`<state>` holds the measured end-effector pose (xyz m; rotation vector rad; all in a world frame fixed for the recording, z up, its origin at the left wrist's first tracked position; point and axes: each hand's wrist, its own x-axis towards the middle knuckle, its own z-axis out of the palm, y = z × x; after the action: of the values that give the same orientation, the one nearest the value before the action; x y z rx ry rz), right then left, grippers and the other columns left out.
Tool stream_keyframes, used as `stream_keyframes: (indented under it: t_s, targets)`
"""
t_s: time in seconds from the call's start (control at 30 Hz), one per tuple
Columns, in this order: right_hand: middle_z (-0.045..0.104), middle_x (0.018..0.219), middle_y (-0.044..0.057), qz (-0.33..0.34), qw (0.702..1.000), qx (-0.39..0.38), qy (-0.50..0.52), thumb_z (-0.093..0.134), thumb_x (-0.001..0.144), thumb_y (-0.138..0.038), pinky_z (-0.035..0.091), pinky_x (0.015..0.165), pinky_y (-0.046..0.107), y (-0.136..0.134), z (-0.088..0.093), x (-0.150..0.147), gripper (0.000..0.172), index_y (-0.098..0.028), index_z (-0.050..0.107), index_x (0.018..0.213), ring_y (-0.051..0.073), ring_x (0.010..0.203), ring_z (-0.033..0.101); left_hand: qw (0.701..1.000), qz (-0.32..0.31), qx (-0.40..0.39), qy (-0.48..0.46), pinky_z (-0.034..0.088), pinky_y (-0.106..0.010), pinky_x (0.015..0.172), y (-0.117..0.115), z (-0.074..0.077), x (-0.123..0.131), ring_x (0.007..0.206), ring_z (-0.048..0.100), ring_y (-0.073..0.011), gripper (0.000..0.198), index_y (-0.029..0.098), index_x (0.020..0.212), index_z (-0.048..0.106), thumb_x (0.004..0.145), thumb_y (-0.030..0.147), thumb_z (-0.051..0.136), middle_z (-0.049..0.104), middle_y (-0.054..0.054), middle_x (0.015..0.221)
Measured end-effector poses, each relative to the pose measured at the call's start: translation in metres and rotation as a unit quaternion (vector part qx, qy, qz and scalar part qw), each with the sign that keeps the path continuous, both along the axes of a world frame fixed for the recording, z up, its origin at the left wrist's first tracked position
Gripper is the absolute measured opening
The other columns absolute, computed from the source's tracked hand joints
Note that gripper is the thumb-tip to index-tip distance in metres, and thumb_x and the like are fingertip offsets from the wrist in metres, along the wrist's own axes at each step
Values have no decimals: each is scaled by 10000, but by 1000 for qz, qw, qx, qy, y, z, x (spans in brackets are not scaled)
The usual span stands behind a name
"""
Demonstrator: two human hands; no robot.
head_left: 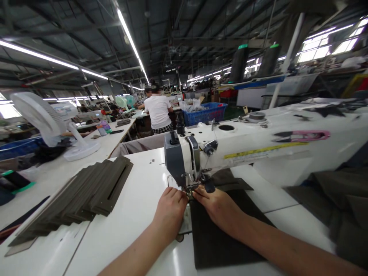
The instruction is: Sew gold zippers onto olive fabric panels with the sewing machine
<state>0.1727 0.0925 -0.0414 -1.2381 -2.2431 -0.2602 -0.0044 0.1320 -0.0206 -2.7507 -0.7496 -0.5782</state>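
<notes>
A white sewing machine (212, 149) stands before me, its needle and presser foot (190, 188) down between my fingertips. My left hand (171, 211) is closed just left of the foot, fingers curled at the edge of a dark olive fabric panel (221, 247); its fingertips are partly hidden. On the other side, my right hand (220, 209) has its fingers pressed together on the same panel, tight against the foot. The panel lies flat under my right wrist and hangs toward me. Behind that hand, another dark fabric piece (230, 180) lies under the machine arm.
Fanned dark slotted panels (86, 191) lie at the left. A white fan (82, 149) stands beyond them. Pink-handled thread snips (310, 135) and a yellow measuring tape (264, 150) are on the machine arm. Dark cloth (342, 207) is heaped right. A person (157, 109) works ahead near a blue basket (205, 114).
</notes>
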Motion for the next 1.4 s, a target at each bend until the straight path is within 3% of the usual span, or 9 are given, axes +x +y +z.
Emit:
stream_keyframes:
  t_s: [0.53,0.7,0.87,0.97,1.07,1.17,1.3,1.33,1.4]
  targets:
    - [637,988,116,-6,997,-70,-30,402,812,-31,465,820,349,1,8,-4,295,-132,632,967,218,909,589,1000,17,-5,22,448,-346,700,-2,0,1,716,556,-201,84,138,750,581,774,61,553,606,-55,746]
    - [646,970,66,8,994,-108,30,432,833,-93,408,911,353,0,17,7,244,-169,618,972,188,922,582,1000,18,-7,-1,448,-342,697,2,0,0,718,570,-193,71,140,774,592,793,82,556,620,-55,774]
    - [557,1170,161,-114,987,-112,7,539,780,-207,355,938,486,-18,16,57,365,-116,551,1133,296,1081,501,997,-18,-49,-59,446,-356,749,-8,7,-13,822,583,-197,113,174,838,605,827,117,508,640,-60,895]
    - [627,955,133,-133,980,-148,-7,414,818,-147,436,785,403,-48,22,65,246,-135,620,952,261,894,577,988,-56,-81,-123,438,-361,737,-31,10,-22,818,575,-200,198,192,866,604,868,139,412,639,-65,890]
    - [594,658,39,-104,959,-259,48,358,877,-273,406,614,305,-77,37,44,309,-182,545,649,192,654,574,977,-97,-116,-152,436,-349,703,-55,12,-22,754,572,-190,232,199,870,600,890,172,370,639,-53,824]
    - [498,524,-3,-87,912,-366,162,360,866,-411,328,502,248,-88,51,21,393,-187,395,544,150,537,518,972,-80,-150,-161,441,-355,737,-64,18,-15,830,570,-203,205,198,977,587,879,164,410,636,-66,908]
    - [452,483,-20,-56,838,-467,276,343,832,-513,293,424,223,-84,61,13,405,-196,384,583,133,458,476,966,-70,-174,-180,440,-370,807,-54,22,-4,927,540,-212,223,205,1048,566,842,153,496,597,-77,1002]
    - [448,481,-21,-54,837,-469,277,339,830,-519,289,423,225,-84,63,13,408,-196,384,585,131,451,468,964,-71,-179,-182,439,-371,819,-51,22,-2,947,529,-215,234,204,1059,558,832,161,522,584,-79,1017]
    - [437,481,-21,-59,866,-431,246,333,838,-501,276,449,235,-84,68,14,415,-197,363,558,130,467,459,962,-76,-189,-181,440,-362,819,-47,21,2,948,519,-214,203,201,1020,560,820,173,552,578,-72,1001]
